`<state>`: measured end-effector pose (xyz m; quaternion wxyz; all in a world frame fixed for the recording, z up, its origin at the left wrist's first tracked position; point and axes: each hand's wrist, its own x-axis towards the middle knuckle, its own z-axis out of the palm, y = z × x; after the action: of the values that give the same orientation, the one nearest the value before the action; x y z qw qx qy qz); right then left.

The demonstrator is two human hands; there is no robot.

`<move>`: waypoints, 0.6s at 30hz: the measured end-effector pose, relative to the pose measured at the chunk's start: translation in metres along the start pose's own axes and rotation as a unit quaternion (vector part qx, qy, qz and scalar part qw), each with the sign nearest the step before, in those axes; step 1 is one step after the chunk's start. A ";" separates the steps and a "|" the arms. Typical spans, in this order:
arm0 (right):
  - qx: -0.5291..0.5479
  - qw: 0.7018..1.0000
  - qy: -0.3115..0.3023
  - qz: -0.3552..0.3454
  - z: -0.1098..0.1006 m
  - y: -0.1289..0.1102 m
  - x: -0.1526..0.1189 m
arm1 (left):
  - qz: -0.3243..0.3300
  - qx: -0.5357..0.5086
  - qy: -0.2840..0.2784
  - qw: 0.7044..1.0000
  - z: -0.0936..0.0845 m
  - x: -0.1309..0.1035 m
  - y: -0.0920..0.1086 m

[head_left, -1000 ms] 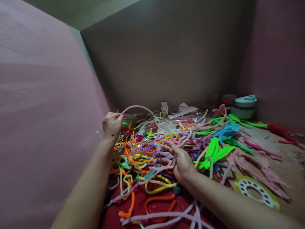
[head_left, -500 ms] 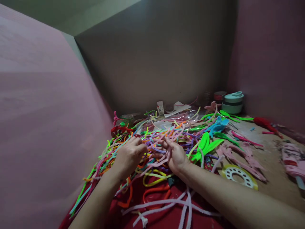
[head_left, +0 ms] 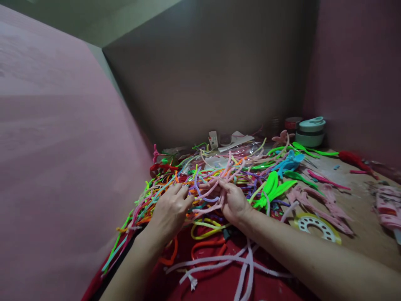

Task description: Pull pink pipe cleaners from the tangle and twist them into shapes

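Pale pink pipe cleaners (head_left: 208, 209) are pinched and draped across my right hand (head_left: 234, 203), palm up, its thumb pressed over them and its other fingers behind. Some of their ends stick up above the thumb. My left hand (head_left: 171, 207) lies back up at the left, over a heap of pipe cleaners (head_left: 153, 196) in many colours. Its fingers are bent, and what their tips touch is hidden. A purple pipe cleaner (head_left: 197, 184) curves between the two hands. Right of my right hand lies a bright green leaf shape (head_left: 272, 191) of pipe cleaner.
A yellow tape roll (head_left: 333, 232), pink fuzzy pieces (head_left: 332, 205) and a blue fuzzy piece (head_left: 290, 162) lie to the right. A mint lidded container (head_left: 310, 138) stands at the back. Lilac pipe cleaners (head_left: 219, 261) cross the red cloth (head_left: 216, 288) in front.
My left hand has loosened from a tighter curl and moved slightly down and left of the pink pipe cleaners. My right hand keeps its hold. The view has shifted slightly.
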<state>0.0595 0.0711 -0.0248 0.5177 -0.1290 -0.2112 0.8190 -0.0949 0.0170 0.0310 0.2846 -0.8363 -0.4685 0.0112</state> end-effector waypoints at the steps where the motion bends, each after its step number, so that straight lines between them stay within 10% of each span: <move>1: 0.001 1.000 -0.007 0.000 0.001 0.000 0.000 | -0.002 -0.003 0.004 1.000 -0.001 -0.001 0.000; 12: 0.018 0.995 -0.053 0.081 0.000 -0.010 0.002 | -0.100 -0.311 0.093 0.940 -0.005 0.000 0.012; 18: 0.046 0.985 -0.111 0.125 -0.004 -0.022 0.002 | -0.161 -0.636 0.038 0.754 -0.003 0.005 0.014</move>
<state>0.0773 0.0821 -0.0177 0.3902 -0.0391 -0.2114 0.8953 -0.0805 0.0144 0.0278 -0.2979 -0.7366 -0.4839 -0.3666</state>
